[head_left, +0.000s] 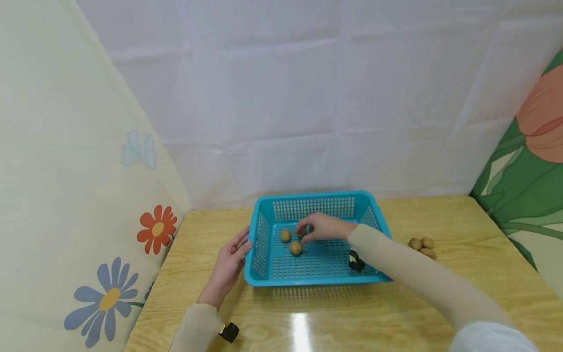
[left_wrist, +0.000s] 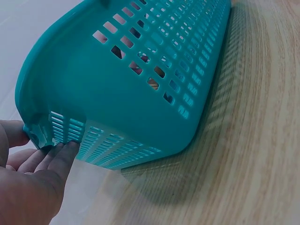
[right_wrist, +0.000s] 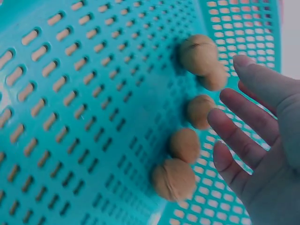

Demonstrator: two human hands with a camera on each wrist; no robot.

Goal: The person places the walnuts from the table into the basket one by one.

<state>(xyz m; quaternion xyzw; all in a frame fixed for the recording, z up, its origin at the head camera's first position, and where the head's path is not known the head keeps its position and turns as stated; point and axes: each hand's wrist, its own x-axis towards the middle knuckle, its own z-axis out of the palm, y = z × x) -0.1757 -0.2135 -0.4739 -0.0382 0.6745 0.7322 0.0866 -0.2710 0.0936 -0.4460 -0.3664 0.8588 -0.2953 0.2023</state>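
Observation:
A blue-green plastic basket point(head_left: 316, 280) with slotted sides stands on the table. Its left rim is gripped by my left hand point(head_left: 229, 261), thumb above and fingers against the outer side; the left wrist view shows this hold point(left_wrist: 40, 173). Inside the basket, my right hand point(head_left: 323, 226) hovers over several walnuts with loosely bent, spread fingers. The right wrist view shows nothing held in that hand point(right_wrist: 262, 126). One walnut point(head_left: 296, 248) lies near the thumb and another walnut point(head_left: 285, 235) to its left; a further one is partly hidden by the fingers.
On the table point(head_left: 462, 225) right of the basket, a small group of walnuts point(head_left: 421, 244) lies together. A white cloth-like sheet point(head_left: 281, 98) hangs behind the table. Flower-patterned panels point(head_left: 110, 298) stand at both sides.

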